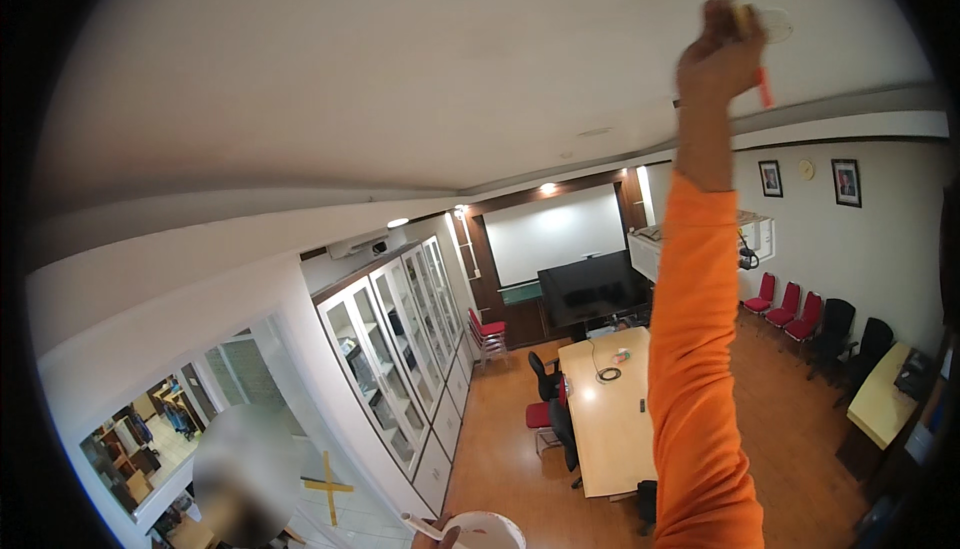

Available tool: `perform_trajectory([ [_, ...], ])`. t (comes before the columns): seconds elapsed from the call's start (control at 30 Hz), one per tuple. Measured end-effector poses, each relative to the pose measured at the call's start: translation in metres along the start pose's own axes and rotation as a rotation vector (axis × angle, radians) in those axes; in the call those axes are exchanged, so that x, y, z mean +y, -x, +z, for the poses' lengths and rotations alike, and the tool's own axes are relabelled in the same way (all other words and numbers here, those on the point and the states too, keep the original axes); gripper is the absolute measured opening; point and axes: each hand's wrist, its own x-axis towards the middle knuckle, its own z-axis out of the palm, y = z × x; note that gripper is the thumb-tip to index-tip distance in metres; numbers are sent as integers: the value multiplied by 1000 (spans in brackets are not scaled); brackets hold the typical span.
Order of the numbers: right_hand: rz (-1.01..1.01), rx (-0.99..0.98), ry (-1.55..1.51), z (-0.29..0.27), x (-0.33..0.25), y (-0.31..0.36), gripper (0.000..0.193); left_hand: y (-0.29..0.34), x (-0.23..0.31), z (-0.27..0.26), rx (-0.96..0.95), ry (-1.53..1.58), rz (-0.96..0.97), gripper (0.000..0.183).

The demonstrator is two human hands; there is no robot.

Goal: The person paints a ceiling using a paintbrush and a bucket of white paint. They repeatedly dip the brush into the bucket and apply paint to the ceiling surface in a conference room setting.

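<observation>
My right hand (pixel 722 54) reaches up to the ceiling on an orange-sleeved arm. Its fingers are closed around a small tool with a yellow part (pixel 742 17) near the fingertips. An orange-red strip (pixel 766 88) sticks out below the palm; whether it belongs to the same tool I cannot tell. Beside the fingertips, a pale round fitting or patch (pixel 776 26) shows on the ceiling. Low in the view, part of my left hand (pixel 434 535) is curled at the rim of a white bucket (pixel 488 529), with a white stick (pixel 420 524) by the fingers. The lower frame edge cuts off both hand and bucket.
Far below stand a long wooden table (pixel 605 429) with a cable, black and red chairs (pixel 545 414), and a large black screen (pixel 594 289). White glass-door cabinets (pixel 400 349) line the left. Another person, blurred (pixel 245 474), is at lower left near a glass pane.
</observation>
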Motion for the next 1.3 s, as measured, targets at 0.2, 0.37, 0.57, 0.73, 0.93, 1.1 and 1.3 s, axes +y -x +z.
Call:
perform_trajectory([
  [0.2, 443, 188, 108, -74, 69, 127, 28, -23, 0, 25, -128, 22, 23, 36],
  [0.37, 704, 336, 30, -91, -3, 224, 27, -23, -7, 20, -89, 69, -79, 35],
  [0.57, 1291, 60, 173, -114, -144, 386, 18, -22, -7, -9, -116, -89, -226, 49],
  [0.73, 1866, -794, 482, -93, -221, 448, 18, -12, -63, 8, -141, -309, -202, 52],
  [0.93, 2070, -1016, 566, -117, -280, 525, 17, -37, -34, 23, -102, -185, -47, 37],
  [1.1, 2005, -1289, 468, -116, -301, 546, 17, -19, 9, 10, -174, -143, -212, 48],
  [1.3, 2039, -1571, 318, -135, -322, 600, 23, -32, 14, 17, -234, -161, -211, 49],
])
